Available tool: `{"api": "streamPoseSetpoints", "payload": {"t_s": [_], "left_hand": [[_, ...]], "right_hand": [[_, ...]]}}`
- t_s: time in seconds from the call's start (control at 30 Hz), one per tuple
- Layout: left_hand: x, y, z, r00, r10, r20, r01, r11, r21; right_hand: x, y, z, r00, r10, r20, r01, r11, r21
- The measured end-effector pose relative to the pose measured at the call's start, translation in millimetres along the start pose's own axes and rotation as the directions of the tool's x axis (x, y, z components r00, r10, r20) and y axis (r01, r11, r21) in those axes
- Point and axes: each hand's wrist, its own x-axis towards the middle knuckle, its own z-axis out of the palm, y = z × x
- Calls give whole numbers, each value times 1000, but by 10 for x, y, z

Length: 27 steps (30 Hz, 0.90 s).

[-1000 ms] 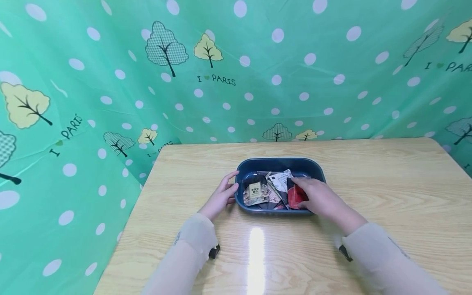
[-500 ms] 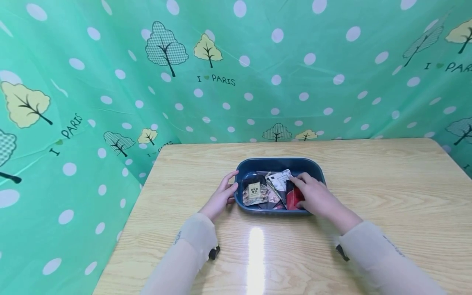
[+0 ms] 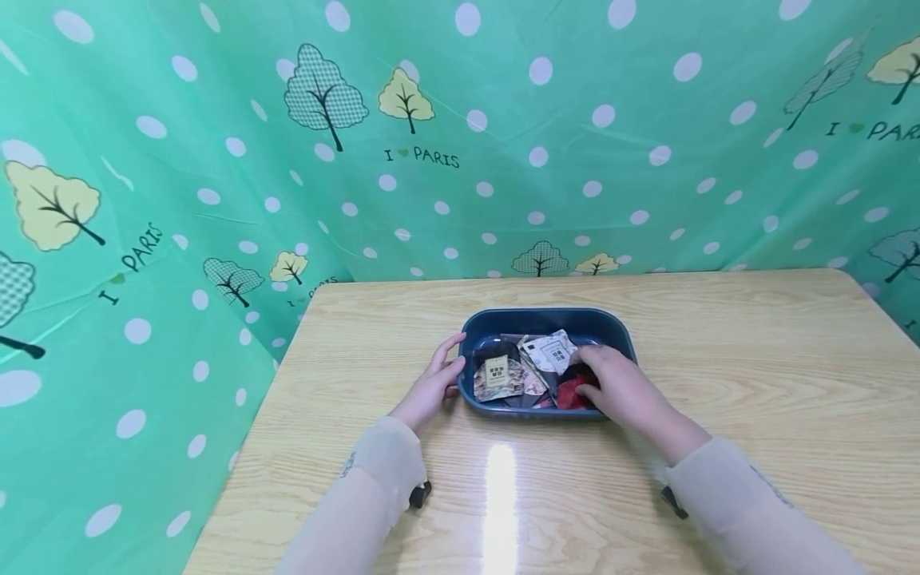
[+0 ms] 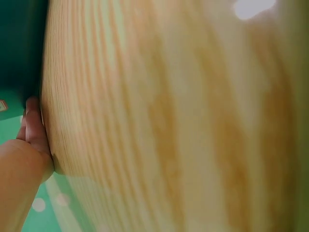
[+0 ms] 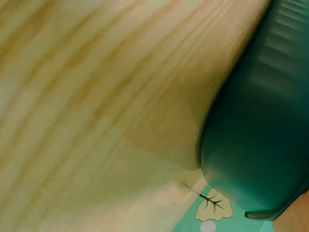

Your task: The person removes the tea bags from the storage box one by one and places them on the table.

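A dark blue oblong bin (image 3: 607,321) stands on the table and holds several small packets. My left hand (image 3: 433,383) rests against its left end, fingers spread at the rim; the left wrist view shows the same hand (image 4: 34,140) alongside the bin's wall. Inside the right half, my right hand (image 3: 621,387) reaches down with thumb and fingers bent round a red packet (image 3: 571,394), which is partly hidden under it. Just left of those fingers lies a white-and-black packet (image 3: 548,351). A patterned packet with a cream label (image 3: 497,375) lies at the left end.
The pale wooden table (image 3: 740,359) extends on both sides of the bin. Behind and to the left hangs a green dotted curtain (image 3: 503,172) with printed trees. A bright light reflection crosses the table in front.
My right hand's fingers have drawn in over the red packet, which now looks crumpled and less of it shows. The left hand and the bin have stayed in place.
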Motion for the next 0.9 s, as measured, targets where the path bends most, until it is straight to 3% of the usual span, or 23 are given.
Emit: {"api": "streamPoseSetpoints", "payload": {"t_s": [0.5,0.77,0.9], "left_hand": [[-23,4,-8,1000,-25,5,25,999,22],[-33,11,4,1000,-25,-8,26,999,44],[-34,10,-1,1000,-28,-14,29,998,50]], "right_hand": [[-78,-6,-18,990,57,-130,-37,988,150],[-153,-18,-44,950,33,-311,33,978,204],[-189,-58,-84,927,67,-370,16,976,217]]}}
